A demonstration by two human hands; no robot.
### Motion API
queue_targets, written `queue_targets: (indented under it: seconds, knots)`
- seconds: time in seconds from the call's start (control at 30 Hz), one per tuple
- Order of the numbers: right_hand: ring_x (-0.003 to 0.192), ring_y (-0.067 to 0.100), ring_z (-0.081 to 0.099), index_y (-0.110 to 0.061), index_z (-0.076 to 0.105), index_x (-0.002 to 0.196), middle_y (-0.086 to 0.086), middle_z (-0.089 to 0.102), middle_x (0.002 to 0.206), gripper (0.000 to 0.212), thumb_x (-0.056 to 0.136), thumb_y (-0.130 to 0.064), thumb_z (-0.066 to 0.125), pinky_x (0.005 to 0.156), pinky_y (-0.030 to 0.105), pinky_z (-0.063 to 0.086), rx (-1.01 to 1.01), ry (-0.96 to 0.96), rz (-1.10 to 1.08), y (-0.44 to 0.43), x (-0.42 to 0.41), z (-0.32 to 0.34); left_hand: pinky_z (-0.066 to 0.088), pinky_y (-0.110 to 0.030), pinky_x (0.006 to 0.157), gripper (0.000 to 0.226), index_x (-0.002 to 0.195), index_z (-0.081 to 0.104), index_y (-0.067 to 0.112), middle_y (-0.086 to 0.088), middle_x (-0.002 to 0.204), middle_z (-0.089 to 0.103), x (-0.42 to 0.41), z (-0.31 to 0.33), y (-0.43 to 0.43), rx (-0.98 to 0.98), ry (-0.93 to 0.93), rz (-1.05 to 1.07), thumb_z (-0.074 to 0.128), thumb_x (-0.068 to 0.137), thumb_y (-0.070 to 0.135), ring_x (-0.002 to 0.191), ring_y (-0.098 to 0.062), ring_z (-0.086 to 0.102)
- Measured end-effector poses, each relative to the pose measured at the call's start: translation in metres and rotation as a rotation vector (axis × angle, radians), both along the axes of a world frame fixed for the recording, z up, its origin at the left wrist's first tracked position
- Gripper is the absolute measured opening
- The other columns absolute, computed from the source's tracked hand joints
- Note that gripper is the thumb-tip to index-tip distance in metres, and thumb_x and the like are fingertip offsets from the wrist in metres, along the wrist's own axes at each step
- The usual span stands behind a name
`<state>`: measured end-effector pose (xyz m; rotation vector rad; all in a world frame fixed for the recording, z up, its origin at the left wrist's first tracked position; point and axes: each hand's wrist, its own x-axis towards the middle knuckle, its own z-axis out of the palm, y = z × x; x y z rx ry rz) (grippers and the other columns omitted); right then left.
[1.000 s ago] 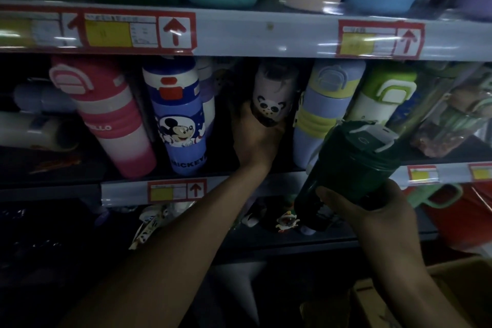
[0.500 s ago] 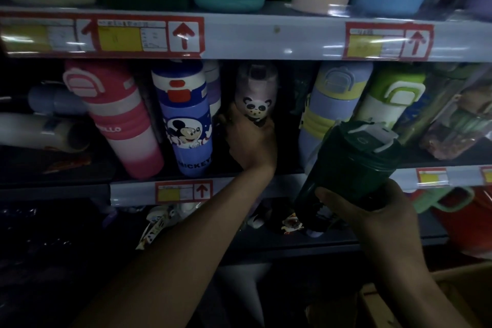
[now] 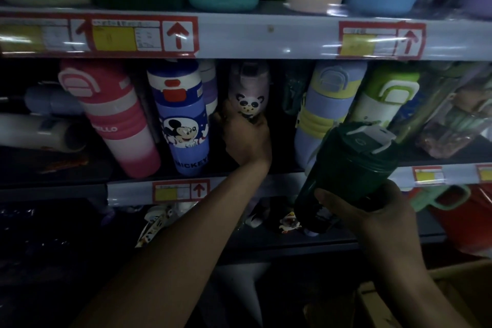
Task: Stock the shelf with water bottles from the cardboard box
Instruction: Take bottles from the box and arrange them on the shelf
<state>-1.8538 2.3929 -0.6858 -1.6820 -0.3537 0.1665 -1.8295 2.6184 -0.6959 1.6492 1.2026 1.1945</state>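
Dim shop aisle. Grey shelf (image 3: 266, 40), red-arrow price tags (image 3: 177, 34) on front rails.

Middle tier, left to right:
- pink bottle (image 3: 117, 125), top leaning left
- Mickey bottle (image 3: 183, 120) just beside it, near upright
- panda bottle (image 3: 249, 93) set further back, left hand (image 3: 246, 141) fingers wrapped round its lower body
- lilac-yellow bottle (image 3: 322, 109), top leaning right
- green-white bottle (image 3: 380, 104)

Dark green bottle (image 3: 348, 165) in front of the shelf, not on the tier. It is tilted, white-latched lid up. Right hand (image 3: 372, 210) fingers grasp its lower body.

Cardboard box (image 3: 452, 287) at bottom right, contents not visible.
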Motion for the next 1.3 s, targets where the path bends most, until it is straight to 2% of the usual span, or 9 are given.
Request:
queue_targets:
  seconds: [0.17,0.3,0.4,0.5,0.63,0.8,0.93,1.2,1.3]
  knots:
    - [0.074,-0.008,0.07,-0.023,0.067,0.098,-0.021,0.076,0.081,0.046,0.064,-0.007,0.094,0.059,0.008,0.052,-0.001,0.001,0.019,0.001,-0.003,-0.002,0.036,-0.027,0.083,0.078,0.149,0.044,0.018,-0.008,0.143,0.053,-0.007,0.002,-0.003,-0.048,-0.029,-0.034,0.077,0.079,0.03,0.128,-0.028,0.053]
    - [0.073,-0.01,0.07,-0.013,0.067,0.104,-0.014,0.075,0.089,0.049,0.064,-0.004,0.093,0.059,0.007,0.052,0.023,-0.002,0.038,0.006,-0.007,0.001,0.044,-0.039,0.098,0.096,0.158,0.027,0.02,-0.009,0.151,0.049,-0.016,0.005,-0.009,-0.106,-0.033,-0.104,0.08,0.078,0.029,0.135,-0.03,0.049]
    - [0.081,-0.004,0.073,-0.014,0.068,0.106,-0.009,0.077,0.094,0.049,0.064,-0.004,0.093,0.067,0.012,0.057,0.048,-0.009,0.074,0.013,-0.01,0.002,0.049,-0.044,0.102,0.097,0.154,0.033,0.018,-0.012,0.145,0.053,-0.023,-0.002,-0.014,-0.165,-0.047,-0.179,0.083,0.073,0.039,0.13,-0.031,0.054]
    - [0.093,0.013,0.076,-0.015,0.069,0.11,-0.001,0.079,0.102,0.055,0.062,-0.01,0.095,0.082,0.026,0.061,0.045,-0.05,0.078,0.02,-0.012,0.001,0.054,-0.036,0.097,0.076,0.133,0.054,0.017,-0.004,0.123,0.066,-0.034,-0.011,-0.02,-0.209,-0.122,-0.274,0.079,0.069,0.048,0.113,-0.02,0.065]
    - [0.1,0.01,0.074,-0.015,0.069,0.116,-0.006,0.078,0.108,0.061,0.061,-0.014,0.095,0.09,0.039,0.059,0.053,-0.072,0.095,0.027,-0.016,0.003,0.051,-0.021,0.082,0.017,0.103,0.062,0.026,0.013,0.095,0.067,-0.068,-0.001,-0.036,-0.296,-0.191,-0.481,0.071,0.093,0.015,0.088,0.004,0.062]
    - [0.097,0.002,0.073,-0.018,0.068,0.115,-0.013,0.078,0.104,0.054,0.067,-0.011,0.092,0.079,0.021,0.058,0.066,-0.063,0.165,0.035,-0.022,0.004,0.049,-0.013,0.073,0.023,0.094,0.07,0.026,0.012,0.087,0.073,-0.105,0.005,-0.047,-0.259,-0.194,-0.582,0.055,0.099,0.009,0.083,0.004,0.065]
    - [0.092,-0.001,0.073,-0.024,0.068,0.107,-0.017,0.078,0.098,0.044,0.073,-0.003,0.087,0.071,0.013,0.055,0.072,-0.045,0.261,0.046,-0.023,0.011,0.046,-0.003,0.068,0.041,0.088,0.065,0.038,0.034,0.077,0.07,-0.12,0.018,-0.048,-0.297,-0.216,-0.71,0.046,0.102,0.005,0.079,0.016,0.064]
    - [0.098,0.007,0.074,-0.016,0.068,0.115,-0.009,0.078,0.105,0.054,0.069,-0.026,0.095,0.084,0.035,0.061,0.094,-0.132,0.094,0.066,-0.04,0.008,0.043,0.002,0.069,0.022,0.095,0.056,0.042,0.045,0.079,0.063,-0.143,0.024,-0.05,-0.342,-0.271,-0.796,0.05,0.104,0.022,0.082,0.026,0.058]
    - [0.095,-0.002,0.072,-0.024,0.071,0.111,-0.018,0.077,0.1,0.042,0.075,-0.035,0.09,0.082,0.027,0.06,0.042,-0.184,0.047,0.07,-0.052,0.014,0.046,0.0,0.069,0.015,0.106,0.058,0.045,0.047,0.087,0.064,-0.15,0.024,-0.054,-0.402,-0.299,-0.82,0.056,0.098,0.032,0.087,0.026,0.059]
